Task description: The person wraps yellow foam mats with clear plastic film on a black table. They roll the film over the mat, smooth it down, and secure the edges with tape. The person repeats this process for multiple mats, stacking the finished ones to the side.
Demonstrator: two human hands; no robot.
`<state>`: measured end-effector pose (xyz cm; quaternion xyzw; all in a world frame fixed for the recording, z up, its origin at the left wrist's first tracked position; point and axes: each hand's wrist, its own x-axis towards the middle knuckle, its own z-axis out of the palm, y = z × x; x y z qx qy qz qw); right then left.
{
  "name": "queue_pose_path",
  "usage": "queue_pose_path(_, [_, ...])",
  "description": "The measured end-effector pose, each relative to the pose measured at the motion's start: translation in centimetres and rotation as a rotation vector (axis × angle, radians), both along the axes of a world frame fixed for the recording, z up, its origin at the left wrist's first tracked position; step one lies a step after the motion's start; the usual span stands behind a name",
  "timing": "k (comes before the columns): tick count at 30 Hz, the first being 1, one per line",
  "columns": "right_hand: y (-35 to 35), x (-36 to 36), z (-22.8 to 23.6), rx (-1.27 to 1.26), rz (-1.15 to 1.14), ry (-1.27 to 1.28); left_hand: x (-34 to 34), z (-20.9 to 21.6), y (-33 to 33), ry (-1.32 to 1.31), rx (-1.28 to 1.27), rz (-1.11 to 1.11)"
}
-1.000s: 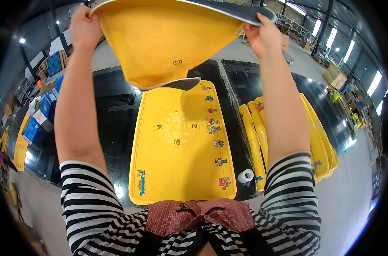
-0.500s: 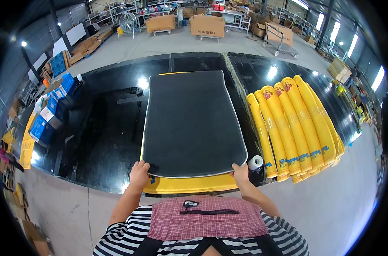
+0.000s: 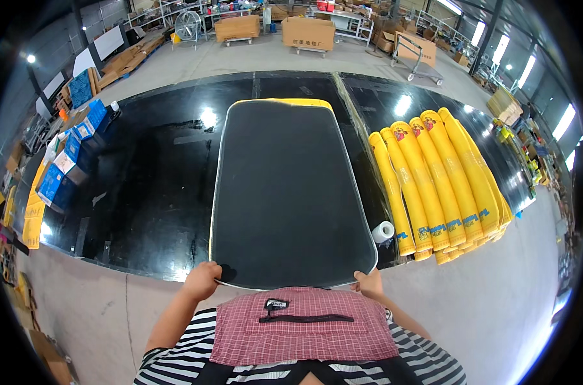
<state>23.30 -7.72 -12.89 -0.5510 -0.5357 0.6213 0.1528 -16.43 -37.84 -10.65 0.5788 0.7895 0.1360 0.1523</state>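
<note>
left hand and right hand pinch black mat at its near corners; yellow mat shows beyond; rolls look complete, black mat unrolled.

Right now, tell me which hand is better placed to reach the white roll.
Probably the right hand: it holds the dark mat at the near right corner, close to the white roll; the left hand holds the near left corner.

A cardboard box, yellow rolls and an apron label are lettered
</note>
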Motion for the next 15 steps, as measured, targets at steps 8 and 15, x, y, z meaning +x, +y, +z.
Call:
queue_pose_path(8, [15.2,-13.8,11.9,0.053,-0.079,0.249,-15.6,11.5,17.7,0.208,0.298,0.140])
queue_pose_path(15, [19.4,-18.0,28.5,0.525,-0.089,1.144,-12.0,30.5,20.4,0.433,1.475,0.405])
